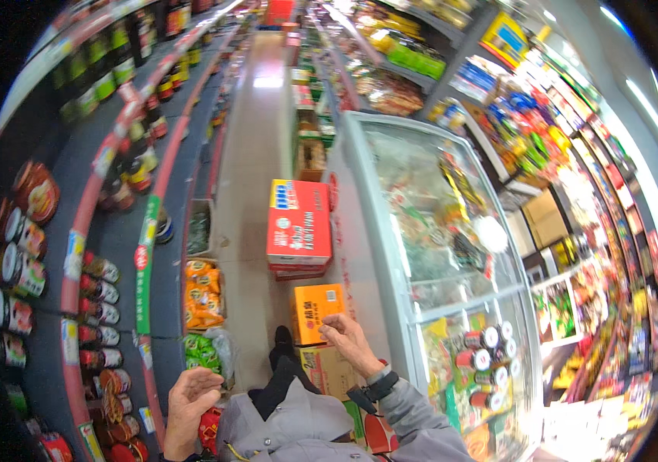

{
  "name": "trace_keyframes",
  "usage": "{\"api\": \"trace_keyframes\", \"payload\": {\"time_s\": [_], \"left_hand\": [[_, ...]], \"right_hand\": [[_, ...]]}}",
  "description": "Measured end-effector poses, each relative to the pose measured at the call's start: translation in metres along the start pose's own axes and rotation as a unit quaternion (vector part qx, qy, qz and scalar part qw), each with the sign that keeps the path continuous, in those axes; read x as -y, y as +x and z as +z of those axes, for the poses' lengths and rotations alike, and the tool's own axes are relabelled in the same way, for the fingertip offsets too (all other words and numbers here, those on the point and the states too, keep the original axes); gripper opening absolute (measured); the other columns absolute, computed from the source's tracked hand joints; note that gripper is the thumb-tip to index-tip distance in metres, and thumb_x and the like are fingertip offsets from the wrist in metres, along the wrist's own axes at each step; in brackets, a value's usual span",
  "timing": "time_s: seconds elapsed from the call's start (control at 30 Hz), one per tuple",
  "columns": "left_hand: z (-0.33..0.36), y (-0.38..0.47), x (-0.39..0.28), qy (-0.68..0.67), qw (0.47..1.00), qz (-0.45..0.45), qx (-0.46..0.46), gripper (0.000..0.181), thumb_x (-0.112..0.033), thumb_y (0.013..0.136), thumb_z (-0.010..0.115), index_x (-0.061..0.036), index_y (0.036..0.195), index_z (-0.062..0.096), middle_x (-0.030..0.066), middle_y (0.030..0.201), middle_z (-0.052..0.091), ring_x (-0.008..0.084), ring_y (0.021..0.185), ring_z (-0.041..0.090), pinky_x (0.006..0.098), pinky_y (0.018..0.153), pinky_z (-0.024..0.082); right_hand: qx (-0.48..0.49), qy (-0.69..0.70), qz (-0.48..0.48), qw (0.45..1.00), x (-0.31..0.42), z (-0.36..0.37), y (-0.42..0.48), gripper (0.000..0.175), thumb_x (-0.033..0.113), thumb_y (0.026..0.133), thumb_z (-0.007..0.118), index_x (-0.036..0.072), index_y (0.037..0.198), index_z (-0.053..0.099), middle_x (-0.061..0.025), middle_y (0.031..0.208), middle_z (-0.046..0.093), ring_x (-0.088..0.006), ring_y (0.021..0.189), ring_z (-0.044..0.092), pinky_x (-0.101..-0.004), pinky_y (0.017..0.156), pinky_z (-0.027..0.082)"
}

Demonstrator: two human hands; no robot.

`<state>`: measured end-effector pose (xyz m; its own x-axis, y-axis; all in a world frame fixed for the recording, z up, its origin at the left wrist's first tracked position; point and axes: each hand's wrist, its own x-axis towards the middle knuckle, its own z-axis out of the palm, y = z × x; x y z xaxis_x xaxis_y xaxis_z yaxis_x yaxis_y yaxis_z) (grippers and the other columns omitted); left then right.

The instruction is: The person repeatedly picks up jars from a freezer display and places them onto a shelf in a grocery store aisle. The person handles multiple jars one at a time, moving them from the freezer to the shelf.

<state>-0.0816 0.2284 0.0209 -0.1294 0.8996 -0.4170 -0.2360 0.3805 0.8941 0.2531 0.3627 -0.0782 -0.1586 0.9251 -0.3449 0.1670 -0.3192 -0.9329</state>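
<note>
My left hand (191, 407) is raised in front of the left shelving, its fingers loosely bent and the thumb apart, with nothing in it. Below it in the picture lie green bags (202, 351) and a red package (209, 430). My right hand (352, 342) hovers over the near edge of an orange carton (314, 312), fingers half bent and holding nothing I can see; whether it touches the carton I cannot tell. A dark band is around that wrist. Past the orange carton stands a red carton (299, 222) on the floor, and a tan carton (323, 369) is nearer me.
A narrow aisle floor (248, 150) runs ahead. Shelves at left hold jars (23, 271) and bottles (106, 63). Along the right stands a glass-topped chest freezer (467, 300), with several lidded containers (487, 358) on it. Orange bags (203, 291) sit low at left.
</note>
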Motion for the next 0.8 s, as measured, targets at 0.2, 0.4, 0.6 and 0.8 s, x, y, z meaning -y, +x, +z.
{"api": "trace_keyframes", "payload": {"time_s": [0.2, 0.4, 0.6, 0.8], "left_hand": [[0.011, 0.012, 0.001, 0.066, 0.995, 0.017, 0.067, 0.042, -0.016, 0.093, 0.073, -0.0069, 0.131, 0.058, 0.0131, 0.119, 0.067, 0.0277, 0.116, 0.064, 0.0486, 0.105, 0.052], [0.017, 0.022, -0.001, 0.085, 0.989, 0.03, 0.116, 0.044, -0.019, 0.094, 0.074, -0.0059, 0.132, 0.057, 0.0138, 0.12, 0.066, 0.0283, 0.116, 0.064, 0.0487, 0.103, 0.054], [0.017, 0.02, -0.001, 0.1, 0.988, 0.04, 0.112, 0.039, -0.016, 0.094, 0.072, -0.0053, 0.129, 0.059, 0.0126, 0.117, 0.067, 0.0269, 0.114, 0.064, 0.0457, 0.102, 0.055], [0.015, 0.016, -0.001, 0.078, 0.991, 0.046, 0.102, 0.039, -0.017, 0.093, 0.074, -0.0056, 0.128, 0.059, 0.0117, 0.117, 0.067, 0.026, 0.113, 0.065, 0.0449, 0.102, 0.054]], "right_hand": [[-0.19, -0.027, -0.038, 0.981, -0.043, -0.072, -0.045, 0.03, 0.018, 0.096, 0.065, -0.003, 0.118, 0.062, -0.0112, 0.099, 0.07, -0.0176, 0.091, 0.067, -0.0332, 0.082, 0.054], [-0.396, -0.284, -0.094, 0.868, -0.063, -0.171, -0.091, 0.027, 0.016, 0.09, 0.069, 0.002, 0.113, 0.066, -0.0163, 0.105, 0.072, -0.0309, 0.098, 0.07, -0.0392, 0.087, 0.054], [-0.49, -0.522, -0.06, 0.696, -0.055, -0.268, -0.131, 0.037, 0.015, 0.085, 0.068, 0.006, 0.121, 0.062, -0.0147, 0.108, 0.066, -0.0361, 0.102, 0.062, -0.046, 0.087, 0.051], [-0.467, -0.573, 0.052, 0.672, -0.061, -0.316, -0.135, 0.04, 0.028, 0.083, 0.072, 0.005, 0.112, 0.058, -0.0198, 0.108, 0.065, -0.04, 0.103, 0.063, -0.0492, 0.086, 0.053]]}}
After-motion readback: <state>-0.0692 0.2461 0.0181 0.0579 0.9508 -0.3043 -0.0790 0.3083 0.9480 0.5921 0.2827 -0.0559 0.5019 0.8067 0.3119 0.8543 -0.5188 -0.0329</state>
